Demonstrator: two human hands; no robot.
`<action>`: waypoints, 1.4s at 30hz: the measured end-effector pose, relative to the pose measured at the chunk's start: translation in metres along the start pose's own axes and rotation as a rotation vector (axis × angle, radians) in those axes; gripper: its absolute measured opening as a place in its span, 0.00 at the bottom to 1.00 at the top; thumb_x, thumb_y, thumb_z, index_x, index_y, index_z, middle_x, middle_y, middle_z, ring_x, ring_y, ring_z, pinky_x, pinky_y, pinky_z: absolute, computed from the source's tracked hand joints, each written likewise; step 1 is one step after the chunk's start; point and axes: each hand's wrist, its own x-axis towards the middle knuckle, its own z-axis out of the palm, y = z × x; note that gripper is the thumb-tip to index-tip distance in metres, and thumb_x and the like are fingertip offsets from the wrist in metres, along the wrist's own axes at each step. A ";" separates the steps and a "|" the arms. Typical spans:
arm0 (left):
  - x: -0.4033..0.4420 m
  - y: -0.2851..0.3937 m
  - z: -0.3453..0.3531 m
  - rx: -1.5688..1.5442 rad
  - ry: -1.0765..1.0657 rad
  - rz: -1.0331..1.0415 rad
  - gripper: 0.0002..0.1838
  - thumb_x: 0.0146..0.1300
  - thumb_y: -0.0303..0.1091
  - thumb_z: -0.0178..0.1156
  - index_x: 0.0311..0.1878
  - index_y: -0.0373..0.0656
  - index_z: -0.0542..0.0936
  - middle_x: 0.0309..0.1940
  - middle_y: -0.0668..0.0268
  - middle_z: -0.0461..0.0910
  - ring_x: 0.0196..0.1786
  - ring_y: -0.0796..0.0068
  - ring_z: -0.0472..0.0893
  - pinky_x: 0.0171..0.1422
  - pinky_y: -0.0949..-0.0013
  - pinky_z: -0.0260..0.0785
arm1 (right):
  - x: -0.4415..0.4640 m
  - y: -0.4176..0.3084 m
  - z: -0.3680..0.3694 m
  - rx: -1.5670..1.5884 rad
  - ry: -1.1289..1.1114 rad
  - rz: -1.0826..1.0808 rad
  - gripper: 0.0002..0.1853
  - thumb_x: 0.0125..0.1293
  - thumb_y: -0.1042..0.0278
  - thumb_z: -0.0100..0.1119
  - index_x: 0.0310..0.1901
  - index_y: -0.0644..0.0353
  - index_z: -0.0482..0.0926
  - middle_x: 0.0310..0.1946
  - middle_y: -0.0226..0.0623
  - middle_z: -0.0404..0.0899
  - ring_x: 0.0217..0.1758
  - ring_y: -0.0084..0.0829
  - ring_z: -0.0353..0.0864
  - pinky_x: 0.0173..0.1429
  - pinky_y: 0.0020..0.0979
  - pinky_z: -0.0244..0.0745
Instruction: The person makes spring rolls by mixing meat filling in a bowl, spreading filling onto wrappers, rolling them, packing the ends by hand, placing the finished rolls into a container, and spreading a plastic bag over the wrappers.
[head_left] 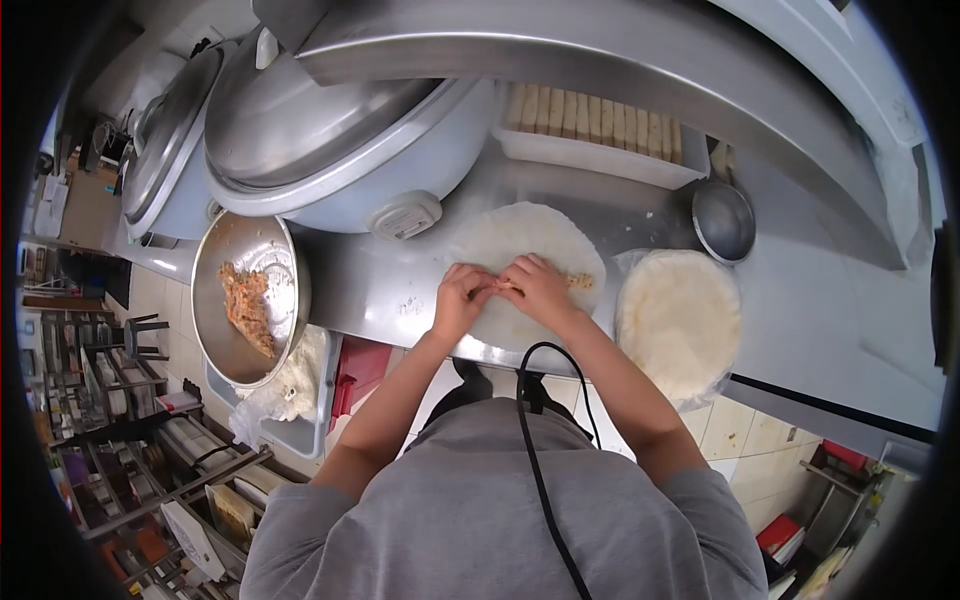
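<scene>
A round, pale, thin wrapper (525, 232) lies on the steel counter in front of me. Across its middle runs a line of orange-brown filling (580, 281), visible at the right end. My left hand (464, 296) is at the left part of this line, its fingers pinched together. Close beside it, my right hand (533, 288) is also closed, fingertips on the filling. The fingertips of both hands nearly meet. A stack of round wrappers (680, 318) in clear plastic lies to the right. On the left stands a steel bowl (213, 310) with orange filling mixture inside.
Two large lidded cookers (340, 190) stand at the back left. A white tray (600, 160) of pale, upright strips is at the back, beside a metal ladle (724, 222). A steel shelf edge (600, 65) overhangs the counter. A black cable (540, 480) hangs over my shirt.
</scene>
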 end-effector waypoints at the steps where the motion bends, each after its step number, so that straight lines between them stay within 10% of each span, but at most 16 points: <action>1: 0.002 0.003 0.000 -0.032 -0.014 -0.032 0.09 0.44 0.23 0.67 0.32 0.40 0.82 0.37 0.61 0.80 0.42 0.61 0.76 0.45 0.64 0.70 | 0.001 0.000 -0.004 -0.027 -0.010 -0.004 0.15 0.47 0.60 0.68 0.35 0.54 0.77 0.36 0.30 0.74 0.46 0.34 0.73 0.49 0.36 0.68; 14: -0.007 -0.006 -0.008 0.002 0.076 -0.015 0.20 0.43 0.23 0.68 0.43 0.39 0.78 0.41 0.59 0.79 0.47 0.57 0.75 0.52 0.63 0.68 | 0.011 -0.008 0.015 -0.049 -0.034 0.013 0.17 0.48 0.57 0.67 0.39 0.52 0.78 0.38 0.28 0.73 0.48 0.33 0.72 0.52 0.35 0.66; 42: 0.016 0.022 0.034 0.077 0.002 0.172 0.09 0.43 0.26 0.68 0.30 0.41 0.81 0.30 0.64 0.80 0.40 0.60 0.75 0.44 0.63 0.69 | -0.021 0.020 -0.025 -0.117 0.007 0.073 0.16 0.52 0.51 0.62 0.38 0.51 0.80 0.41 0.34 0.75 0.51 0.36 0.71 0.58 0.39 0.62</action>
